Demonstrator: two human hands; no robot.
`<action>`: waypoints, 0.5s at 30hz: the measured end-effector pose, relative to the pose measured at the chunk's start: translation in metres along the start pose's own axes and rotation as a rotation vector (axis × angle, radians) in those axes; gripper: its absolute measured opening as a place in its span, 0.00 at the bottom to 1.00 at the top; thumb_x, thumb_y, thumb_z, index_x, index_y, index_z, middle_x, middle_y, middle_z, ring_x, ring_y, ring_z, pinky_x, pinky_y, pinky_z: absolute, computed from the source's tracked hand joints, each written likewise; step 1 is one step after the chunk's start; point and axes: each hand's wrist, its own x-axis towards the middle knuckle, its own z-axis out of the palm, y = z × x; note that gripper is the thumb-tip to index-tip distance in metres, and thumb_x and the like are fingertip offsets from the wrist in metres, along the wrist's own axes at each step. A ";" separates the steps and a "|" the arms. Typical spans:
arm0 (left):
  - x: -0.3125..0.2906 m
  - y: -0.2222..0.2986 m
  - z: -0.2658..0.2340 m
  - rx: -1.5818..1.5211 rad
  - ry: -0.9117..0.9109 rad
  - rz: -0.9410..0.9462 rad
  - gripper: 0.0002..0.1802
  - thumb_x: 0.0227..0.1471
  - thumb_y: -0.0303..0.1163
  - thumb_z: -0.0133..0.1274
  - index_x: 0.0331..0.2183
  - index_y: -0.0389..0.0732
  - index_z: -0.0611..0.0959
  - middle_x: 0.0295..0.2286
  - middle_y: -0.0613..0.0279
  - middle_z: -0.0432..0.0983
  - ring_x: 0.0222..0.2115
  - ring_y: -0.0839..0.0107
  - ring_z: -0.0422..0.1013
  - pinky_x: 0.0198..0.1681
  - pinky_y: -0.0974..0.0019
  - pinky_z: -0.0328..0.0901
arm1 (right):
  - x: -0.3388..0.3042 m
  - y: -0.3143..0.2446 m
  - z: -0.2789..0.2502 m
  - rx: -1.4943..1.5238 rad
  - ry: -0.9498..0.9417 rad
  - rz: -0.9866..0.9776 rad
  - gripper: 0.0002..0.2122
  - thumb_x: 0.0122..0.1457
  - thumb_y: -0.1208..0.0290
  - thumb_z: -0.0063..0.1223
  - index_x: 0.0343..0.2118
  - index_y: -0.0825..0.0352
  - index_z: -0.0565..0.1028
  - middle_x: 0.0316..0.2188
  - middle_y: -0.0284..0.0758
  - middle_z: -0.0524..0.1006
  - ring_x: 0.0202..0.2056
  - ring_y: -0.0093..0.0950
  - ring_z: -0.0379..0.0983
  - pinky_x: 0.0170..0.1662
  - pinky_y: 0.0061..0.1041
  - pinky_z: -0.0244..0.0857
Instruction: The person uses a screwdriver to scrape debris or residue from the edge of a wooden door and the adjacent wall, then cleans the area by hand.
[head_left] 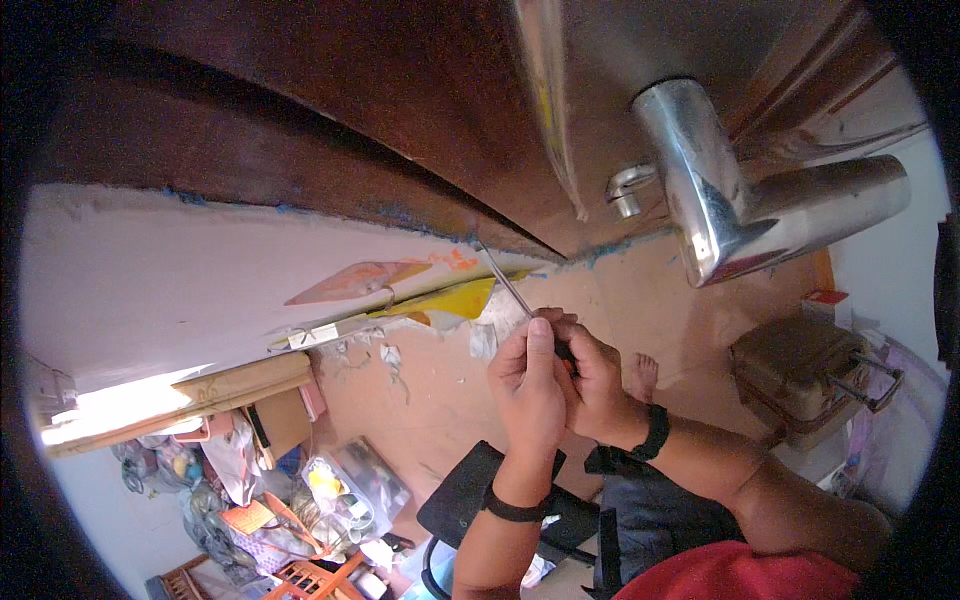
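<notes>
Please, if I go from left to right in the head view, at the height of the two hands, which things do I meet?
White scrap → left hand → right hand → bare foot → brown case. The thin rod overlaps the left hand, so I leave it out.

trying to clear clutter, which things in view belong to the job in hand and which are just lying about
In use:
- slim metal-shafted tool, in left hand and right hand
- blue-flecked brown panel, at the tool's tip

Apparently lying about:
- brown case
- plastic bags
</notes>
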 end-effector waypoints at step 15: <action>0.001 0.003 0.002 -0.020 0.011 -0.027 0.14 0.59 0.33 0.45 0.34 0.32 0.80 0.31 0.63 0.76 0.31 0.78 0.69 0.37 0.74 0.64 | 0.004 -0.001 -0.004 0.000 -0.011 -0.007 0.16 0.55 0.72 0.50 0.47 0.68 0.68 0.35 0.47 0.75 0.34 0.43 0.76 0.35 0.31 0.70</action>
